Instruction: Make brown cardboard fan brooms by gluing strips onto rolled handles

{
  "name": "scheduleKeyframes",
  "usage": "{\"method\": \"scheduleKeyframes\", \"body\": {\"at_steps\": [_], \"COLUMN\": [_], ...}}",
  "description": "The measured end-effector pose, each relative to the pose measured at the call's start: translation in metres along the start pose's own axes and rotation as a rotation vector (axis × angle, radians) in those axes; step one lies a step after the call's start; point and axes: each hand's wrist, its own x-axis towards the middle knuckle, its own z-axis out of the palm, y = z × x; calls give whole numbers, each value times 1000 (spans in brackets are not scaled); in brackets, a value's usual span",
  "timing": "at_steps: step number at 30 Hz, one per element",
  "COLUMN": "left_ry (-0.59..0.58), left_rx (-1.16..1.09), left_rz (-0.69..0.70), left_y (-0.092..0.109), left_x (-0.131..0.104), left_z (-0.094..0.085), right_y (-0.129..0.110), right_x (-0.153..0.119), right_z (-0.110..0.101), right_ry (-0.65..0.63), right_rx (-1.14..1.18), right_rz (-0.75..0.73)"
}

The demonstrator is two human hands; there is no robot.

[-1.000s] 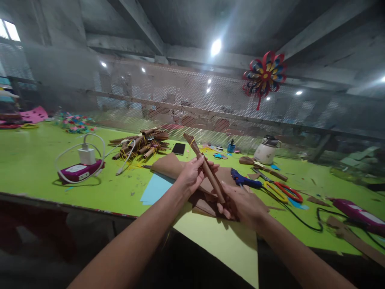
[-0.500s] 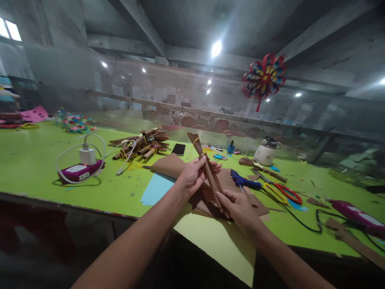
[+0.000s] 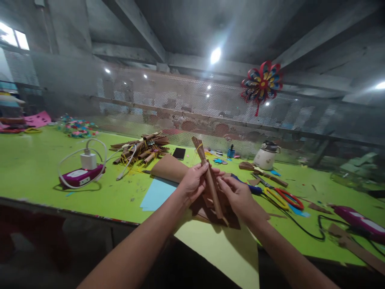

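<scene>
My left hand (image 3: 195,182) is closed around a brown paper roll (image 3: 214,192), which slants with its pleated, fanned end up and away from me. A yellow string is wound below that fan. Beside the roll's right edge, my right hand (image 3: 239,196) has its thumb and fingers pinched together, close to my left fingertips. Whatever is in that pinch is too small or hidden to make out. Under both hands lie brown paper sheets (image 3: 168,166), light blue paper (image 3: 158,194) and a pale yellow sheet (image 3: 222,249) overhanging the table edge.
Left of centre are a pile of brown paper rolls (image 3: 144,148), a phone (image 3: 179,153) and a purple power strip (image 3: 82,176) with a white cable. To the right are a blue glue gun (image 3: 255,189), scissors (image 3: 290,198), a white kettle-like bottle (image 3: 266,156) and another purple power strip (image 3: 359,220).
My right hand has left the roll's lower end and moved up along its right side, near my left fingers. My left hand keeps its hold. The view has shifted slightly.
</scene>
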Motion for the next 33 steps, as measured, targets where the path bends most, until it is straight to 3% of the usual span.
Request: {"method": "scheduleKeyframes", "body": {"at_steps": [2, 4, 9, 15, 26, 33], "left_ry": [31, 68, 124, 122, 138, 149], "left_rx": [6, 20, 38, 28, 0, 33], "left_rz": [32, 73, 130, 174, 202, 190], "left_y": [0, -1, -2, -4, -8, -11], "left_x": [1, 3, 5, 6, 8, 11], "left_z": [0, -1, 1, 0, -1, -6], "right_y": [-4, -8, -7, 0, -4, -2], "right_x": [-5, -12, -19, -16, -18, -23], "right_z": [3, 6, 15, 26, 26, 20], "right_ry": [125, 142, 13, -7, -153, -247], "right_rx": [-132, -257, -417, -447, -580, -447], "right_rz": [-132, -194, -155, -83, -80, -88]}}
